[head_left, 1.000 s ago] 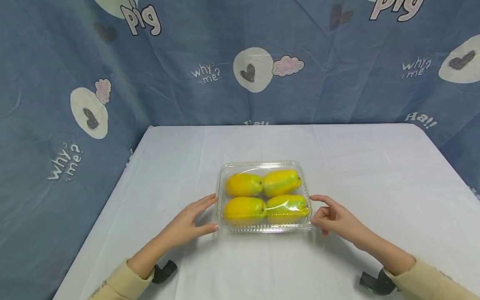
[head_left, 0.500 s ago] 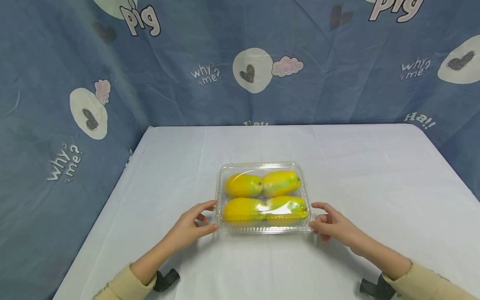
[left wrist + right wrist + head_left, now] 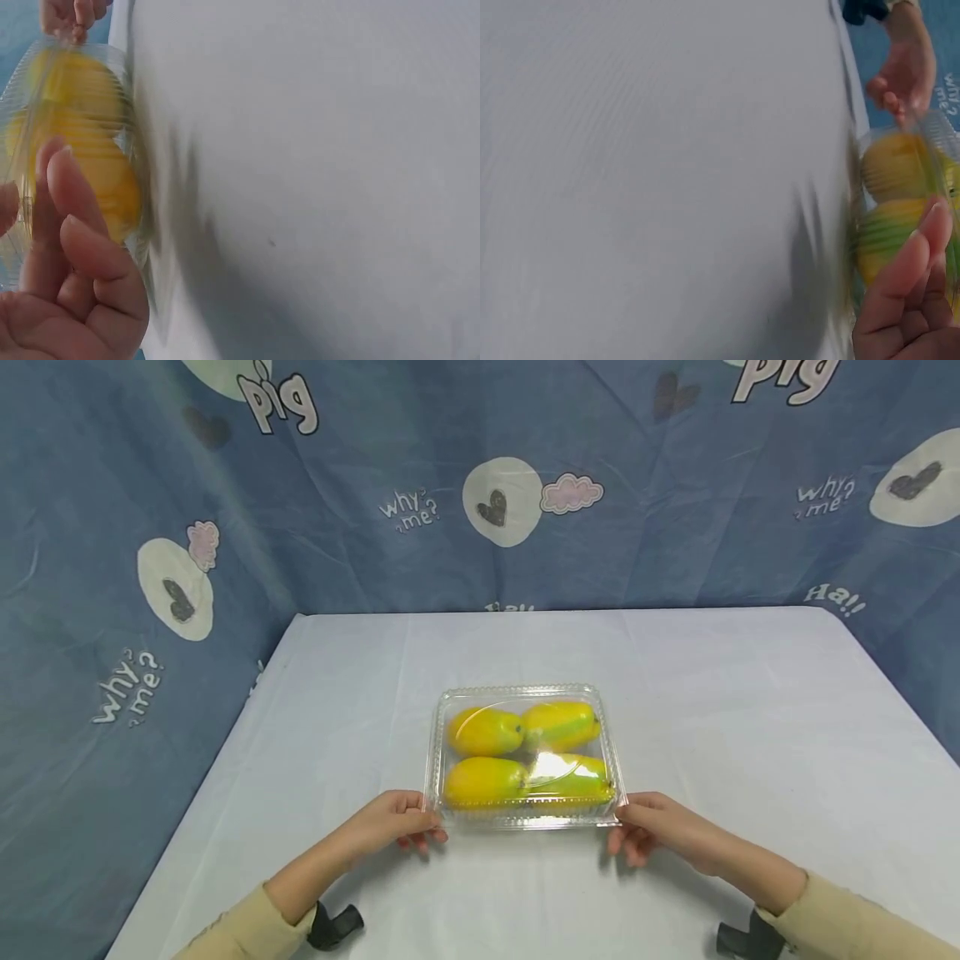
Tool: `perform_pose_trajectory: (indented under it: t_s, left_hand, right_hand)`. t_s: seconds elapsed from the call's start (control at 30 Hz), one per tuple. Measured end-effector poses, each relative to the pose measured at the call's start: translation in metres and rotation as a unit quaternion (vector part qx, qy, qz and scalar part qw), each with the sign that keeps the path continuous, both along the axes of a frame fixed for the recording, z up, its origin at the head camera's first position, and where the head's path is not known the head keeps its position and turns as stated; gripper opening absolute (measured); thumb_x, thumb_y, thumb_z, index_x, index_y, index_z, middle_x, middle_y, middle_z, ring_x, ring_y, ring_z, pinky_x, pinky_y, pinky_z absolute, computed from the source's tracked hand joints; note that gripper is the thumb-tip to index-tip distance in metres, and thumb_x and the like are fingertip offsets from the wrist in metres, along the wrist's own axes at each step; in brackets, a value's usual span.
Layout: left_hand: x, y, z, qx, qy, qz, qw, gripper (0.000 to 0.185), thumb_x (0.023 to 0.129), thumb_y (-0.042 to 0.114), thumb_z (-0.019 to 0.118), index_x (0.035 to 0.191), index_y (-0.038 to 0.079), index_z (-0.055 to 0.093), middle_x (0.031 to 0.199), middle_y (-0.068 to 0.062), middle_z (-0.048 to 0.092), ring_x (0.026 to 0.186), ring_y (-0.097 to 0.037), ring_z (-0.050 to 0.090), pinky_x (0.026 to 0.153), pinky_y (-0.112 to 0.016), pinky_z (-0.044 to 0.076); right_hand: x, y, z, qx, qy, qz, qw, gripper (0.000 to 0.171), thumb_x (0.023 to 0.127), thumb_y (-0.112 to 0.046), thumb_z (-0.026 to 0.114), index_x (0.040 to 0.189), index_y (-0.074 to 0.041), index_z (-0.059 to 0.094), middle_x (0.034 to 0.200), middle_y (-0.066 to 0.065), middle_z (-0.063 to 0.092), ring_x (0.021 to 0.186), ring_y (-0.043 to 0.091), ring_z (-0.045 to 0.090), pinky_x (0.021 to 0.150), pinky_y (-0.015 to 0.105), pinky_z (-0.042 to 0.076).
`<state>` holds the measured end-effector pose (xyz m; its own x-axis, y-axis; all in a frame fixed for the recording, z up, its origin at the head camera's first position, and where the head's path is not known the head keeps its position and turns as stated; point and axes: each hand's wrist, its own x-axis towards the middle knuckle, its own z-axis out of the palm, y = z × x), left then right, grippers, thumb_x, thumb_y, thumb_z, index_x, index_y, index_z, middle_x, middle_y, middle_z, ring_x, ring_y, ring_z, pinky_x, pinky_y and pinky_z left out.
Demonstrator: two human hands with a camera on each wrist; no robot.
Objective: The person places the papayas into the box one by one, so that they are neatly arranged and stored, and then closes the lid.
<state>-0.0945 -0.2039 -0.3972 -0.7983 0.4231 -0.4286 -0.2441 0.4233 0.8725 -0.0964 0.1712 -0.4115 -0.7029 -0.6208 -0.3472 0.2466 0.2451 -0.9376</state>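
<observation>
In the head view a clear plastic clamshell box lies on the white table, its lid down. Through the lid show several yellow-green fruits, papaya-like in shape, in two rows. My left hand pinches the front left corner of the box's rim, thumb on top and fingers curled below. At the front right corner my right hand pinches the rim likewise. Both wrist views show the fingers under the rim close up, the left hand and the right hand, with ribbed clear walls beyond them.
The white cloth-covered table extends around the box on all sides. A blue printed curtain hangs behind and to the left. Dark wrist-worn mounts stick out below the beige sleeves.
Both hands have moved toward the front corners of the box. From touching its sides, they have come to pinch the rim with fingers beneath. The box has hardly shifted.
</observation>
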Motion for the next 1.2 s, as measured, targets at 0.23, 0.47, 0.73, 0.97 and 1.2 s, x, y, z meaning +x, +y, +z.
perform_pose_trajectory:
  t_s: [0.23, 0.47, 0.73, 0.97, 1.2]
  left_hand:
    - [0.0005, -0.0021, -0.0019, 0.036, -0.025, -0.026, 0.9987, 0.023, 0.090, 0.022, 0.056, 0.077, 0.003, 0.058, 0.076, 0.000, 0.070, 0.060, -0.009, 0.057, 0.055, -0.021, 0.039]
    - [0.0002, -0.0027, -0.0014, 0.040, -0.031, -0.029, 0.9983, 0.022, 0.090, 0.022, 0.056, 0.079, 0.003, 0.060, 0.072, 0.003, 0.068, 0.063, -0.008, 0.058, 0.058, -0.022, 0.039]
    - [-0.0010, -0.0036, -0.0002, 0.042, -0.032, -0.028, 0.9982, 0.021, 0.090, 0.021, 0.056, 0.077, 0.005, 0.058, 0.069, 0.004, 0.068, 0.064, -0.008, 0.059, 0.062, -0.023, 0.041]
    - [0.0000, -0.0020, -0.0022, 0.033, -0.037, -0.011, 0.9987, 0.023, 0.090, 0.025, 0.057, 0.077, 0.006, 0.059, 0.068, 0.004, 0.067, 0.062, -0.008, 0.059, 0.060, -0.023, 0.040]
    - [0.0036, -0.0019, -0.0026, 0.027, -0.028, 0.002, 0.9992, 0.028, 0.090, 0.028, 0.056, 0.084, 0.001, 0.060, 0.074, 0.002, 0.068, 0.061, -0.010, 0.060, 0.057, -0.023, 0.039]
  right_hand:
    - [-0.0018, -0.0001, -0.0028, -0.024, -0.018, 0.026, 0.999, 0.031, 0.097, -0.017, 0.036, 0.101, 0.010, 0.050, 0.076, 0.000, 0.067, 0.059, 0.007, 0.058, 0.060, 0.024, 0.047]
    - [-0.0026, -0.0004, -0.0021, -0.029, -0.020, 0.025, 0.999, 0.025, 0.096, -0.015, 0.035, 0.093, 0.004, 0.051, 0.074, -0.003, 0.065, 0.059, 0.006, 0.058, 0.059, 0.023, 0.047]
    - [-0.0029, -0.0007, 0.0018, -0.027, -0.021, 0.025, 0.999, 0.027, 0.097, -0.016, 0.036, 0.096, 0.006, 0.050, 0.073, -0.003, 0.065, 0.059, 0.006, 0.057, 0.060, 0.023, 0.047]
    - [-0.0026, -0.0006, 0.0035, -0.021, -0.024, 0.024, 0.999, 0.026, 0.097, -0.017, 0.036, 0.094, 0.004, 0.051, 0.075, -0.002, 0.066, 0.060, 0.007, 0.058, 0.059, 0.023, 0.047]
    - [0.0000, 0.0025, 0.0049, 0.001, -0.013, 0.006, 1.000, 0.036, 0.097, -0.023, 0.041, 0.101, 0.010, 0.052, 0.077, 0.001, 0.066, 0.061, 0.008, 0.059, 0.060, 0.027, 0.049]
